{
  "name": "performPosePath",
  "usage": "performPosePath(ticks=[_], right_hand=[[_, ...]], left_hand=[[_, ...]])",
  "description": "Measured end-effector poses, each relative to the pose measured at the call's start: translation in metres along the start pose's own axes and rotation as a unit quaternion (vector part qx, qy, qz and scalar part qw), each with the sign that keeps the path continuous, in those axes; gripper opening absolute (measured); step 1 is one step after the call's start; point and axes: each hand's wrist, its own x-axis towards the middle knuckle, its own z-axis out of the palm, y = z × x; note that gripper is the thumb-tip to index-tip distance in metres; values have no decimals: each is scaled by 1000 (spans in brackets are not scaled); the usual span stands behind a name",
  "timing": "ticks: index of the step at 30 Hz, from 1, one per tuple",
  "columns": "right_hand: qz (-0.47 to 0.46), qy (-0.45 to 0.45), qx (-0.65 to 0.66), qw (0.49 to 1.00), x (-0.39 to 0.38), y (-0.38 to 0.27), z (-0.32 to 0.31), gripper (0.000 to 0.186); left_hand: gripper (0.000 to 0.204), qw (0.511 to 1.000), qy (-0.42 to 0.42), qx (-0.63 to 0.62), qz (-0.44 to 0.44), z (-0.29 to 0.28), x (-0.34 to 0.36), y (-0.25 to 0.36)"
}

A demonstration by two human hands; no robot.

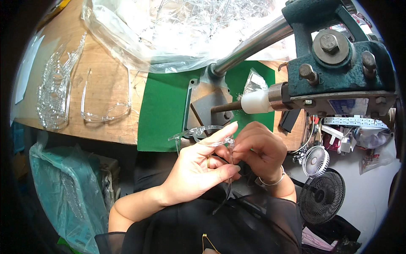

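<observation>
My left hand [198, 169] grips a clear plastic eyeglass frame [206, 129], with the index finger along its front and the thumb at the downward-hanging temple. My right hand [260, 150] has its fingers pinched at the hinge end of that temple; any smaller item between them is too small to tell. The frame sits just in front of a dark green hand press [338, 74], whose steel shaft and white sleeve [253, 101] reach over a metal plate on a green mat [158, 106].
A wooden table [114, 131] carries stacked clear frames [55, 101], a separate frame [105, 116], a large bag of frames [177, 25], a small silvery packet [254, 80] and a dark phone [289, 120]. Right: two fans [316, 161], power strips [353, 121]. Lower left: a teal bag-lined bin [67, 186].
</observation>
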Motion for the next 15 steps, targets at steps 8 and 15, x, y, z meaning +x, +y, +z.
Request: performPosePath(ticks=[8,15], right_hand=[[42,37,131,990,-11,14,4,12],[58,41,176,982,-14,14,7,11]], left_hand=[[64,999,-25,-42,-23,1,4,1],[67,1000,-7,-23,-14,2,3,-4]])
